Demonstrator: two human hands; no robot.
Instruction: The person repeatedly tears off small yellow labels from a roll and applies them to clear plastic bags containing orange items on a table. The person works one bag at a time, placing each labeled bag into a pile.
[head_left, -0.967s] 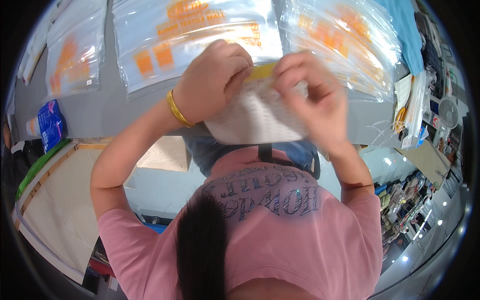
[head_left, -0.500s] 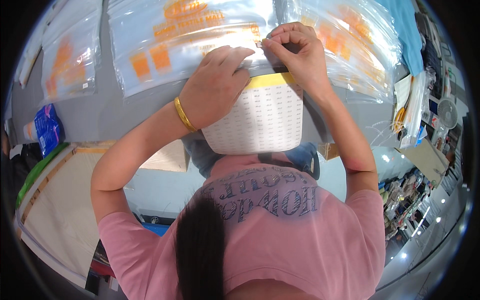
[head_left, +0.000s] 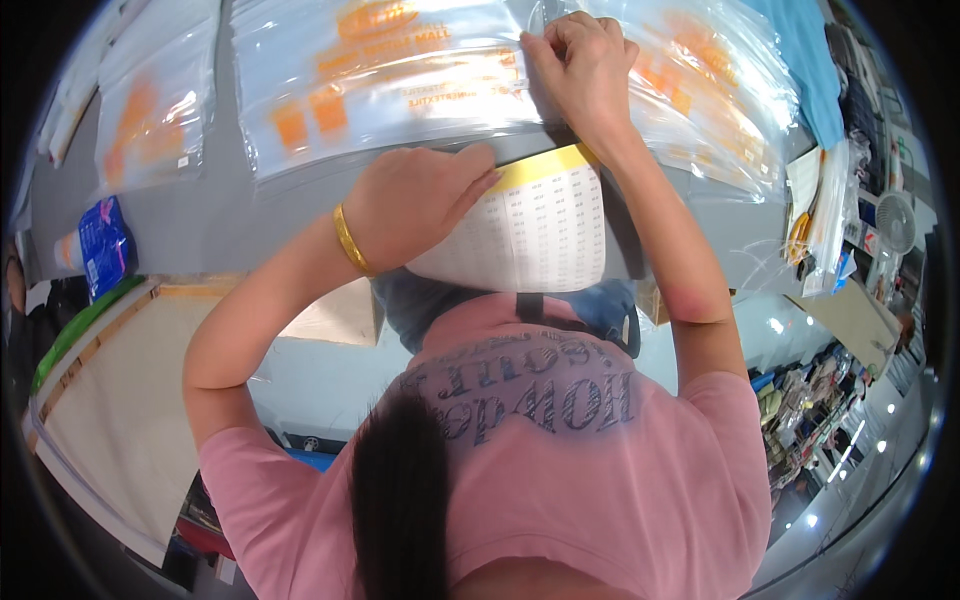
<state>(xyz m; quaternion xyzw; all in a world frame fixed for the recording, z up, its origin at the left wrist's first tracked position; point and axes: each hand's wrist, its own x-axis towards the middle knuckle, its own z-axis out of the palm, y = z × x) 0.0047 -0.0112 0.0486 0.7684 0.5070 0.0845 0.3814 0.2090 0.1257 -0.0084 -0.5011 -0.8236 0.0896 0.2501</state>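
Observation:
My left hand (head_left: 425, 205) is closed on the upper left edge of a white sheet of small printed labels (head_left: 540, 225) with a yellow strip along its top. The sheet hangs over the table's near edge, above my lap. Farther off, my right hand (head_left: 590, 75) has its thumb and fingers curled together at the right edge of a stack of clear plastic bags (head_left: 400, 90) with orange print. Anything between those fingertips is too small to make out. Part of the sheet lies hidden behind my left hand.
More clear bags with orange print lie at the right (head_left: 690, 90) and at the left (head_left: 155, 110). A blue packet (head_left: 103, 250) sits near the table's left end. Orange-handled scissors (head_left: 798, 240) lie at the right. A grey tabletop (head_left: 290, 225) runs beneath.
My right hand has moved farther away along the bag's right edge. My left hand has drawn back slightly toward me, off the bags, and the label sheet has tilted.

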